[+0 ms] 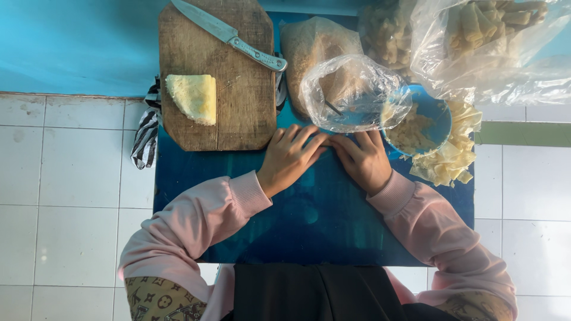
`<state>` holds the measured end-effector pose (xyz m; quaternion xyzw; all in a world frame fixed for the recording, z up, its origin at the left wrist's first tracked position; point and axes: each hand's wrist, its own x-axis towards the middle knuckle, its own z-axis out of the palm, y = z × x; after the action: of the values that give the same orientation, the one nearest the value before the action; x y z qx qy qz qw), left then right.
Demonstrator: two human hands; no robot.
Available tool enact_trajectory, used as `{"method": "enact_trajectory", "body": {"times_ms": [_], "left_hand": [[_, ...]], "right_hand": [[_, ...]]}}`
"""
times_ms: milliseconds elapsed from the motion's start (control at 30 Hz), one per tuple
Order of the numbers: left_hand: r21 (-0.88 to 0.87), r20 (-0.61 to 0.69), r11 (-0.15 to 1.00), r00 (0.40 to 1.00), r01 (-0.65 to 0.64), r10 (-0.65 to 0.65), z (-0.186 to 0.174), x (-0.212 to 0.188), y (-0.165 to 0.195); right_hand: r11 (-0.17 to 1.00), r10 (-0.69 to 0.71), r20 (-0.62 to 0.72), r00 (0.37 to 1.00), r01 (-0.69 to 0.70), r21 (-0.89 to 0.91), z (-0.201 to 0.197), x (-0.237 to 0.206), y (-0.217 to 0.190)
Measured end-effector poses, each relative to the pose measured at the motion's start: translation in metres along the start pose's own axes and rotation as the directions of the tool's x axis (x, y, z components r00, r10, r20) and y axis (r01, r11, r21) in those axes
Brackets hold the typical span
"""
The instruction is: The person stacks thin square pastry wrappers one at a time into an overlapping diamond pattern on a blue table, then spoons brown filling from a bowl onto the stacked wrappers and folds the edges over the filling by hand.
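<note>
My left hand [291, 156] and my right hand [363, 159] lie side by side on the blue table [309, 220], fingers together and pressed down, fingertips meeting at the middle. Whatever is under the fingers is hidden. Just beyond them sits a clear plastic bag [351, 92] over a blue bowl [437, 113] holding pale crumbly filling. A heap of thin pale wrapper sheets [455, 157] lies right of my right hand.
A wooden cutting board [238, 101] at the back left carries a yellow wedge [193, 96] and a knife [229, 34]. A striped cloth [146, 139] hangs off its left side. Plastic bags of rolled pieces [488, 41] stand at the back right. White tiled floor surrounds the table.
</note>
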<state>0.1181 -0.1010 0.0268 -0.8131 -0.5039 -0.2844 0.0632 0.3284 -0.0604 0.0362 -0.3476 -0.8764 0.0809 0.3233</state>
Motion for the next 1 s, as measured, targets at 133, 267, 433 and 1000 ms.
{"method": "enact_trajectory", "body": {"times_ms": [133, 267, 433, 1000], "left_hand": [[0.019, 0.029, 1.000, 0.999, 0.015, -0.016, 0.007, 0.000, 0.000], [0.005, 0.059, 0.999, 0.998, 0.033, -0.034, 0.013, 0.001, 0.004], [-0.021, 0.054, 0.998, 0.997, 0.051, -0.050, 0.013, 0.005, 0.007], [-0.024, -0.081, 0.999, 0.996, -0.027, 0.025, -0.022, -0.032, 0.022]], "right_hand": [[0.999, -0.019, 0.014, 1.000, 0.019, -0.028, 0.003, 0.001, 0.008], [0.993, -0.095, 0.010, 0.995, 0.096, -0.074, 0.000, -0.005, 0.014], [0.997, -0.063, 0.009, 0.998, 0.063, -0.043, 0.002, -0.010, 0.019], [0.999, -0.025, 0.022, 0.999, 0.026, -0.027, 0.008, -0.024, -0.018]]}}
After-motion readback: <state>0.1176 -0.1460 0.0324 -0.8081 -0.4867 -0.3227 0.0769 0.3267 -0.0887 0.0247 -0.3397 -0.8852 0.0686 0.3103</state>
